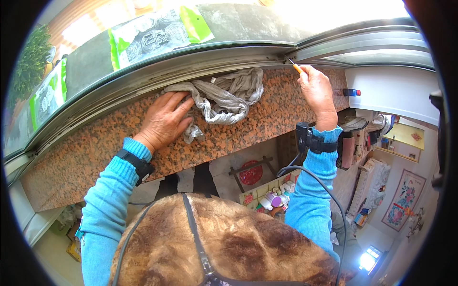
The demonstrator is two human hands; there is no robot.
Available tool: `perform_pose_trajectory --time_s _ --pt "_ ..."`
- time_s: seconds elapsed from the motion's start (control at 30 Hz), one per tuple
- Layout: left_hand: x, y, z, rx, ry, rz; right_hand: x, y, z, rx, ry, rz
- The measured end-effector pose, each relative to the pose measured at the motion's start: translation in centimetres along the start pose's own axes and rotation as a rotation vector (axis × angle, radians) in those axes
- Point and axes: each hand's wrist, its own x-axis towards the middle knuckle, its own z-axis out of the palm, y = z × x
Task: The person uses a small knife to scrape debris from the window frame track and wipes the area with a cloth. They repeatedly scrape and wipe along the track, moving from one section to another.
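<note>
My right hand (317,92) is closed around the orange handle of a thin screwdriver (296,67). Its slim metal shaft points into the corner of the metal window track (229,59). A crumpled grey-white rag (224,97) lies on the speckled reddish granite sill (229,136), against the track. My left hand (164,119) rests on the sill at the rag's left end, fingers stretched out and touching the cloth. Its fingertips are partly hidden by the rag's folds.
A small bottle with a red cap (353,92) lies at the sill's right end. Green-and-clear plastic packaging (160,35) is beyond the glass. A dark cable (329,190) hangs by my right arm. Below stand a box of bottles (274,196) and a red stool (251,172).
</note>
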Motion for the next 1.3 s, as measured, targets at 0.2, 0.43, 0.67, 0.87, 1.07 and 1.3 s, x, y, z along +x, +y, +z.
perform_pose_trajectory --time_s 0.2,0.43,0.67,0.87,1.07,1.3 --pt "0.0 0.0 0.0 -0.005 -0.013 -0.009 -1.2 -0.3 -0.2 0.357 -0.048 0.079" --pt "0.0 0.1 -0.1 -0.003 -0.010 -0.009 -2.2 -0.9 1.0 0.495 -0.067 0.092" --pt "0.1 0.1 -0.1 -0.001 -0.002 0.001 -3.8 -1.6 1.7 0.741 -0.109 0.104" --pt "-0.3 0.0 0.3 0.011 0.025 0.003 -7.5 -0.8 3.5 0.923 0.067 0.215" --pt "-0.2 0.7 -0.1 0.060 0.036 -0.009 -10.9 -1.9 8.5 1.393 0.181 0.296" --pt "5.4 6.6 -4.0 0.313 0.098 0.200 -18.0 1.8 10.1 1.358 0.206 0.276"
